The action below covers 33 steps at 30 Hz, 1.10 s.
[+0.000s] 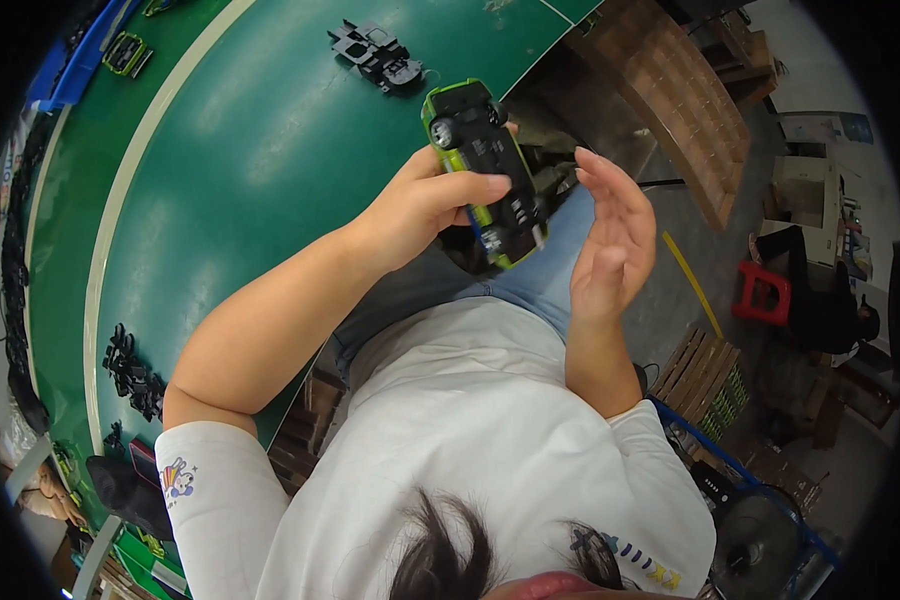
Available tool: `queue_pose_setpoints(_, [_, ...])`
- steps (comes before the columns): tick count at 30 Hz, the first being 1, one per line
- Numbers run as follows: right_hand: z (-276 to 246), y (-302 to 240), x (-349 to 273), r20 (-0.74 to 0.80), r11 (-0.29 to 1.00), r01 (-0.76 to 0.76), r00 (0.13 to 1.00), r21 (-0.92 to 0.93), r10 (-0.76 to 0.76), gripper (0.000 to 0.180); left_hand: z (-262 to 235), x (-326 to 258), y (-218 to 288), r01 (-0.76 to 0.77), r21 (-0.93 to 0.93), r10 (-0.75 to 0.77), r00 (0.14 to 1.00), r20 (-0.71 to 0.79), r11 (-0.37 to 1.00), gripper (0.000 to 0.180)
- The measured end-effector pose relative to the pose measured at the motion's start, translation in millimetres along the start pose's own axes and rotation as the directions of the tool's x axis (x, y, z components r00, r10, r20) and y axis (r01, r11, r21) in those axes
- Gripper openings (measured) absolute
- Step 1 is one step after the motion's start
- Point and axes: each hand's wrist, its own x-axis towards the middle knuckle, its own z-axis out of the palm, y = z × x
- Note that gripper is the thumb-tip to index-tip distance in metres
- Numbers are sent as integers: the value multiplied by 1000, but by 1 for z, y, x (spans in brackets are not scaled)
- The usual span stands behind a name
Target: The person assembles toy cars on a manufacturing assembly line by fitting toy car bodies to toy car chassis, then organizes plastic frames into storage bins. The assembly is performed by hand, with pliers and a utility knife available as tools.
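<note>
The toy car (pixel 482 148) looks plastic, its underside (pixel 518 208) matt; the tabletop (pixel 240 170) is smooth and glossy, the shirt (pixel 470 400) matt cloth.

Left hand (pixel 417 200): grips green toy car (pixel 485 150) | right hand (pixel 613 240): loosely curved, apart
</note>
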Motion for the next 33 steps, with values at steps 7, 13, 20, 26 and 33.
queue_pose_setpoints(7, [0, 7, 0, 170, 1000, -3, 985, -5, 4, 84, -4, 3, 4, 132, -64, -116, 972, 206, 989, 57])
queue_pose_setpoints(13, [13, 6, 12, 101, 987, -9, 995, 158, -8, 89, -5, 1, 4, 156, -56, -143, 972, 187, 986, 54])
queue_pose_setpoints(20, [-12, 0, 9, 21, 914, -243, 968, 325, 250, 88, -8, 3, 2, 181, -109, -161, 972, 173, 977, 55])
queue_pose_setpoints(26, [0, -23, 0, 260, 933, -274, 942, 235, 211, 95, -9, 4, 2, 166, -176, -150, 984, 100, 970, 55])
queue_pose_setpoints(33, [-41, -17, -13, 347, 787, -410, 900, 461, 265, 73, -11, 3, 6, 222, -296, -169, 966, 194, 929, 45])
